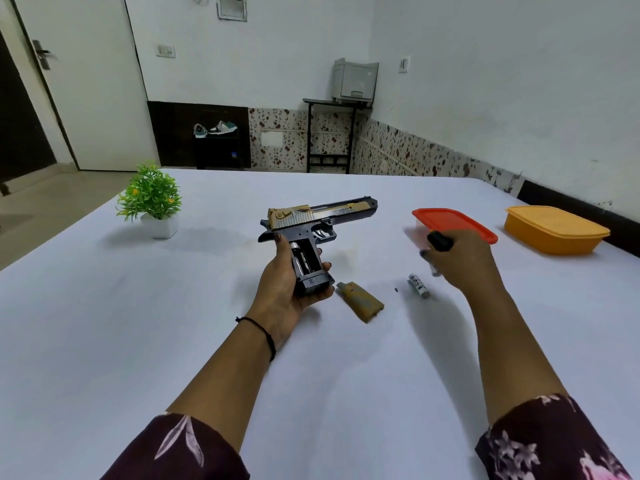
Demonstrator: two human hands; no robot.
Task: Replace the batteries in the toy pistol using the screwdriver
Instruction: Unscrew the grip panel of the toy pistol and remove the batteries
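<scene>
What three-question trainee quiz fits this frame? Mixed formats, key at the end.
1. True or false: the grip cover is still fitted on the toy pistol.
2. Which hand grips the screwdriver? A) left hand B) right hand C) neither
3. What lies on the table between the grip cover and the right hand?
Key: 1. False; it lies on the table beside the left hand, which holds the toy pistol. 2. B. 3. A loose battery.
</scene>
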